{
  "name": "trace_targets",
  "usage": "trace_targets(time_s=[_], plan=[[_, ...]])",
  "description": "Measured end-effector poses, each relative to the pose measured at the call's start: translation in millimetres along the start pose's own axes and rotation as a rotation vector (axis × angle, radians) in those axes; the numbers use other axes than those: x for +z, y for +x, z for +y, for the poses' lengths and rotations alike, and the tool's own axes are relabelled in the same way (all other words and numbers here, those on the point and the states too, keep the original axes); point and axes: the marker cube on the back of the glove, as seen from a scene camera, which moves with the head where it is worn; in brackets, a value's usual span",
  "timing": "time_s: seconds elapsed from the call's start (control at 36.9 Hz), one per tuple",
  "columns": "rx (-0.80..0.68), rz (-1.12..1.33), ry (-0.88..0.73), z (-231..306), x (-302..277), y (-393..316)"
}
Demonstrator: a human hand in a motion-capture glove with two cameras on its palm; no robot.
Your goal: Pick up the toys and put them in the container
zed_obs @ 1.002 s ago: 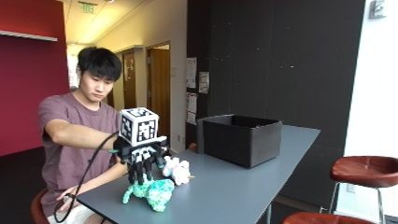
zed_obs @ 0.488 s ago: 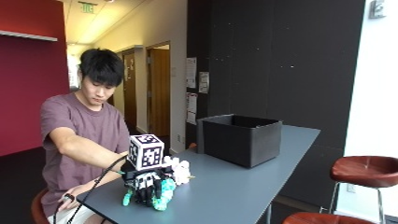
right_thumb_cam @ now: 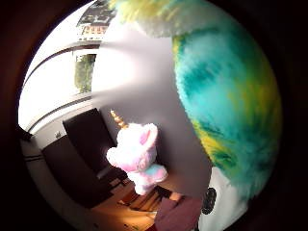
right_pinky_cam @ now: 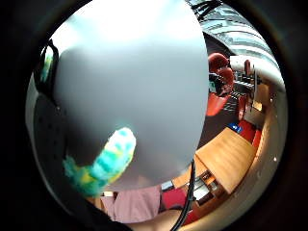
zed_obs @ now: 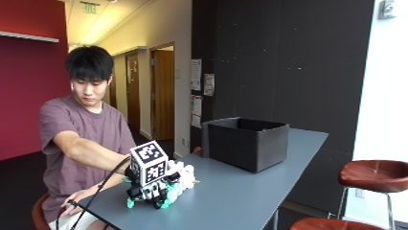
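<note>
While the gloved hand [zed_obs: 155,190] lay over the green toy [zed_obs: 167,200] near the table's [zed_obs: 255,191] end, its grip was hidden.

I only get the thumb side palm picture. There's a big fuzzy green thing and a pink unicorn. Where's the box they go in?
Observer: The outside view shows the black container further along the grey table, apart from the toys.
Operator: Is the hand on the green toy?
Observer: Yes, the gloved right hand is down over the green plush toy.
Operator: Is the unicorn close?
Observer: The unicorn stands just beside that hand.
</note>
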Motion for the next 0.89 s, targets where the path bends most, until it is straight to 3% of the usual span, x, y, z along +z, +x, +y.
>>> trace_targets(time_s=[0.22,0.49,0.73,0.89], plan=[[-0.073,0.050,-0.033,21,-25,-18],[-0.197,0.076,0.068,59,-177,-64],[-0.399,0.112,0.266,162,-254,-203],[-0.560,0.107,0.318,219,-257,-338]])
